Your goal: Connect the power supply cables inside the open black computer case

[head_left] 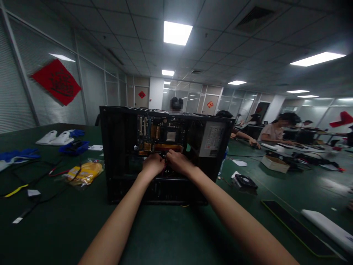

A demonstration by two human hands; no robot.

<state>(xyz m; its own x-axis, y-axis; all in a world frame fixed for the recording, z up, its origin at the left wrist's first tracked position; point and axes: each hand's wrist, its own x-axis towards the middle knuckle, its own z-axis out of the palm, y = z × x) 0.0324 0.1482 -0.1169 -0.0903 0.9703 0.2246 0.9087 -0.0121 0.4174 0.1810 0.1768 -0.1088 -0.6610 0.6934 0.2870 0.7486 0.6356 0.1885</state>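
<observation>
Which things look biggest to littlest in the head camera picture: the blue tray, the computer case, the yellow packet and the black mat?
1. Computer case, biggest by far
2. Black mat
3. Yellow packet
4. Blue tray, littlest

The left fingers (159,158) and right fingers (171,154) are inside the case (104,154) on the desk (165,235), at the board's (162,127) lower part, with the power supply (213,138) above and to their right. Left of them, outside the case, lies the bag (85,173), with the tray (63,149) behind it and a glove (22,155) farther left. To their right lie the fan (245,181), the box (274,164) beyond it, and the mat (295,226) nearer the front.
</observation>
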